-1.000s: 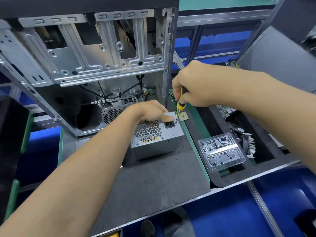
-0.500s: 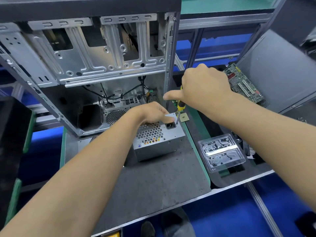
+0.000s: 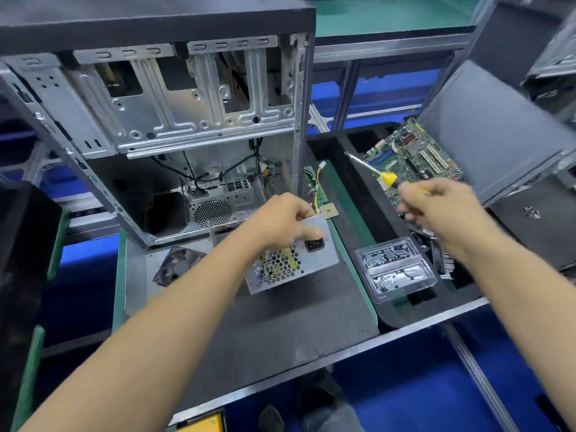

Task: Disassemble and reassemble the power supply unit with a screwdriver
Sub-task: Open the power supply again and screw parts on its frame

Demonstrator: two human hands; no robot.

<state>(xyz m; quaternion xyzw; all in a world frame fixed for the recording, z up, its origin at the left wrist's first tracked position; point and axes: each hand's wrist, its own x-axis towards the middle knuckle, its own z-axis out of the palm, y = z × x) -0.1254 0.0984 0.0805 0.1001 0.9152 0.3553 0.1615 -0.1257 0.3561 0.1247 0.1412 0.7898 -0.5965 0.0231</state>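
Power supply unit [image 3: 293, 260] sits on the dark mat of the counter [image 3: 280, 322], just in front of the open computer case [image 3: 174, 126] and near the mat's right edge. It is already out of the case, so the removal part of the job looks done; whether its own cover screws are out cannot be told from this view, and reassembly appears wholly ahead. The unit is a small grey metal box, tilted up on one side, with a honeycomb grille showing yellow parts inside, a black mains socket on the same face, and a bundle of yellow and black wires trailing from its far end. The left hand [image 3: 282, 219] grips its upper edge, fingers curled over the top and thumb by the socket. The right hand [image 3: 436, 207] is clenched round the handle of a yellow-collared screwdriver [image 3: 374, 171], lifted well clear of the unit, tip pointing toward the far side, above a green motherboard [image 3: 414, 154].
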